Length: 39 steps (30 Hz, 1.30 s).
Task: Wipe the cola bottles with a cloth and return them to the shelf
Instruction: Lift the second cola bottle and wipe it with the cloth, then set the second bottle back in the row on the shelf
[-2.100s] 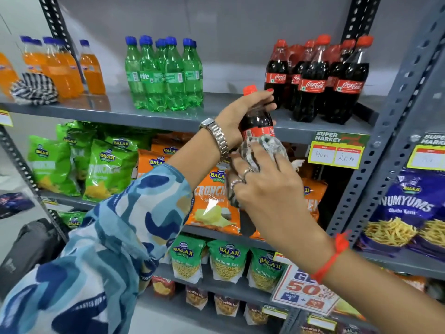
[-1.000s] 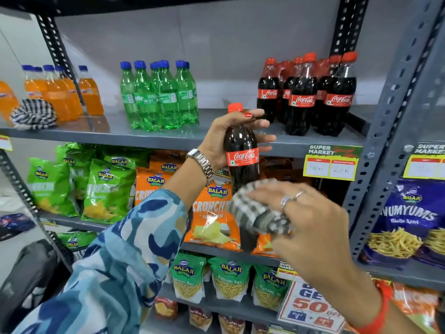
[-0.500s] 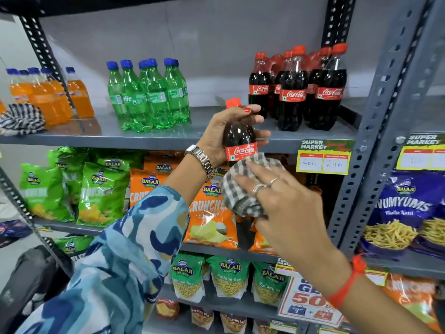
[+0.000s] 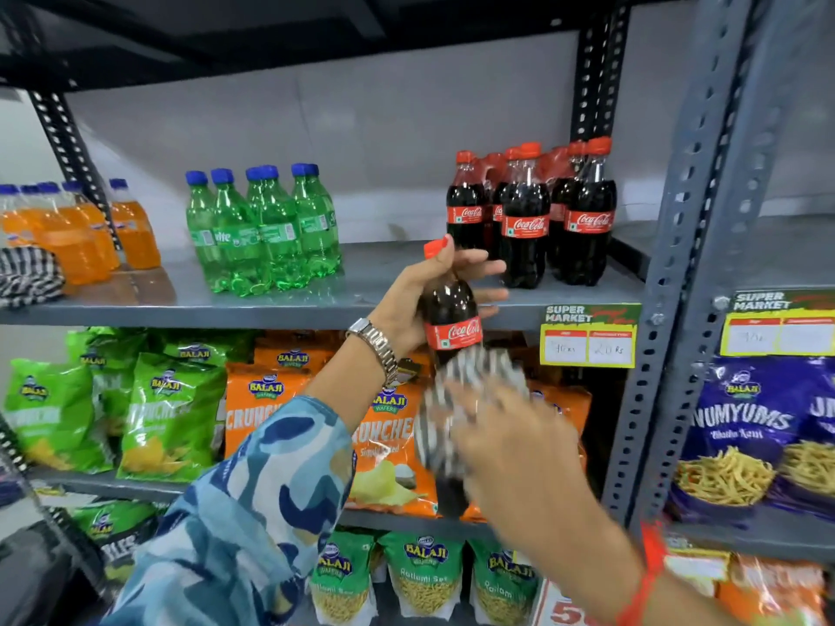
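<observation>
My left hand (image 4: pixel 420 300) grips a cola bottle (image 4: pixel 449 318) with a red cap by its neck and shoulder, upright in front of the grey shelf (image 4: pixel 361 305) edge. My right hand (image 4: pixel 510 449), blurred, presses a black-and-white checked cloth (image 4: pixel 465 399) against the bottle's lower half, hiding it. Several more cola bottles (image 4: pixel 526 219) stand grouped on the shelf just behind and right of the held one.
Green soda bottles (image 4: pixel 266 228) and orange soda bottles (image 4: pixel 81 232) stand further left on the same shelf, with a second striped cloth (image 4: pixel 27 275) at the far left. Snack bags (image 4: pixel 171 413) fill the lower shelves. A grey slotted upright (image 4: pixel 677 264) stands right.
My right hand keeps rubbing the cloth up and down the bottle's lower part. My left hand has held the bottle steady by its neck in front of the shelf edge.
</observation>
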Motion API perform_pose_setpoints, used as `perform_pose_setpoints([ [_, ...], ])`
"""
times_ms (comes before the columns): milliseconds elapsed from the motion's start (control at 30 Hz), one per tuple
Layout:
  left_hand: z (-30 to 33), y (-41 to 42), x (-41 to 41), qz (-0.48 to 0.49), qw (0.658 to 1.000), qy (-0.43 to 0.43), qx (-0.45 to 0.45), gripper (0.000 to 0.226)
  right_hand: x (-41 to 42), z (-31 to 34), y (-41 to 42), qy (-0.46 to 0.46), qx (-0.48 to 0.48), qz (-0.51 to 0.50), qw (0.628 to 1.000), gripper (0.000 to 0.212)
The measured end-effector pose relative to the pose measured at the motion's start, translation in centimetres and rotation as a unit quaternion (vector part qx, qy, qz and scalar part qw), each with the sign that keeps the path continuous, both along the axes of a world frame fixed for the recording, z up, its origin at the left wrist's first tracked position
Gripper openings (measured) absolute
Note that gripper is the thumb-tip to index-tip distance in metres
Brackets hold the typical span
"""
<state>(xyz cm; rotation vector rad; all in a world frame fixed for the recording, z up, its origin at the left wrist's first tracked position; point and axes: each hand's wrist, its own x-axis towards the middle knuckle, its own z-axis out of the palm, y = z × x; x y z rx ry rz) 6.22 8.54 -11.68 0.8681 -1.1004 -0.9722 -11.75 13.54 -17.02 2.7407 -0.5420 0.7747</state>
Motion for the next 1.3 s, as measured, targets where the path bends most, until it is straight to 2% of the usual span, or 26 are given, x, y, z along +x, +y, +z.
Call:
perform_pose_setpoints([
  [67, 0.0, -0.3, 0.6, -0.01, 1.0, 0.01, -0.007, 0.035, -0.9, -2.1, 0.5, 0.138, 0.091, 0.018, 0.986, 0.032],
  [133, 0.2, -0.8, 1.5, -0.018, 0.999, 0.025, -0.012, 0.038, -1.0, -2.9, 0.5, 0.189, 0.122, 0.032, 0.974, 0.03],
  [200, 0.8, -1.2, 1.9, -0.013, 0.999, 0.018, -0.024, 0.035, -1.0, -2.9, 0.2, 0.102, 0.139, 0.041, 0.984, 0.033],
  [300, 2.3, -1.8, 2.1, 0.015, 0.999, -0.012, -0.028, 0.032, -0.9, -1.9, -0.7, 0.002, 0.107, 0.047, 0.993, 0.038],
  [433, 4.9, -3.3, 2.1, 0.052, 0.997, -0.055, -0.01, 0.041, -0.5, 1.0, -1.8, -0.075, 0.08, 0.042, 0.993, 0.039],
  [567, 7.1, -4.8, 2.5, 0.055, 0.997, -0.058, -0.022, 0.047, -0.1, 2.9, -2.8, -0.124, 0.075, 0.023, 0.989, 0.044],
  [700, 8.9, -6.1, 3.5, 0.03, 0.997, -0.052, -0.044, 0.052, 0.1, 3.4, -4.3, -0.145, 0.053, 0.007, 0.988, 0.056],
  [900, 9.2, -8.0, 5.3, -0.002, 0.995, -0.079, -0.053, 0.051, 0.8, 3.5, -6.0, -0.144, 0.054, 0.007, 0.988, 0.053],
  [1033, 8.7, -9.3, 6.1, -0.011, 0.992, -0.112, -0.052, 0.038, 1.5, 3.4, -6.6, -0.147, 0.049, 0.008, 0.988, 0.053],
  [1300, 8.4, -11.5, 6.9, -0.057, 0.987, -0.13, -0.07, 0.032, 2.3, 2.6, -7.6, -0.142, 0.062, -0.009, 0.988, 0.049],
])
